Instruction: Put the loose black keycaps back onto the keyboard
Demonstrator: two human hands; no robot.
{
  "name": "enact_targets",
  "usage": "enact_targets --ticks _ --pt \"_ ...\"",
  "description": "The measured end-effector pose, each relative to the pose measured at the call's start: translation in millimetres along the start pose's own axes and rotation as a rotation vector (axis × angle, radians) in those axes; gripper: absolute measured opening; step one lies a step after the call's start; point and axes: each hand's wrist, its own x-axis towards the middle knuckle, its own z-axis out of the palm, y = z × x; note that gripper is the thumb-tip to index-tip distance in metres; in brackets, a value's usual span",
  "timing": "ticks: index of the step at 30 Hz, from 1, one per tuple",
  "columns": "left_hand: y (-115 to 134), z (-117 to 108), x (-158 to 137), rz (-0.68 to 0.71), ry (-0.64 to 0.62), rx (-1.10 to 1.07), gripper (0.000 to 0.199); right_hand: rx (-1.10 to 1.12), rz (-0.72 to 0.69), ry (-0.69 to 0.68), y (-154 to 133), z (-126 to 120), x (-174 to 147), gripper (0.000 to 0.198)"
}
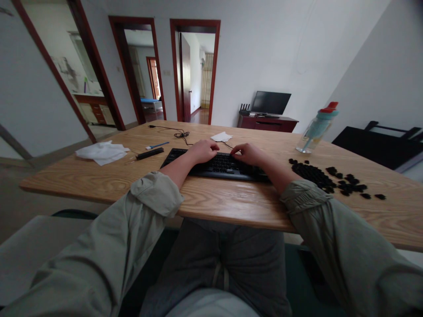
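Keyboard (218, 166) under both hands; loose keycaps (325, 177) right, bottle (316, 129) behind.

Plain white walls (280, 53) close the room on every side, lit by soft, dim daylight. A long light-wood surface (231, 202) with visible grain runs across the middle. In the far wall stand two doorways with dark red-brown wooden frames (194, 22); the right one shows a half-open door and a pale curtain (206, 79) in a brighter room beyond. A third, wider opening on the left leads to a space with a wooden cabinet (94, 110). Against the far wall sits a low dark-red wooden sideboard (267, 123) carrying a black flat screen (271, 102). On the right is a black chair (383, 141).
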Motion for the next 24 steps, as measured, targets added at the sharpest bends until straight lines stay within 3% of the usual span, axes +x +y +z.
enact_targets --ticks 24 --pt "-2.5 1.7 0.8 0.007 -0.016 0.004 0.028 0.016 0.020 -0.018 1.8 2.1 1.6 0.028"
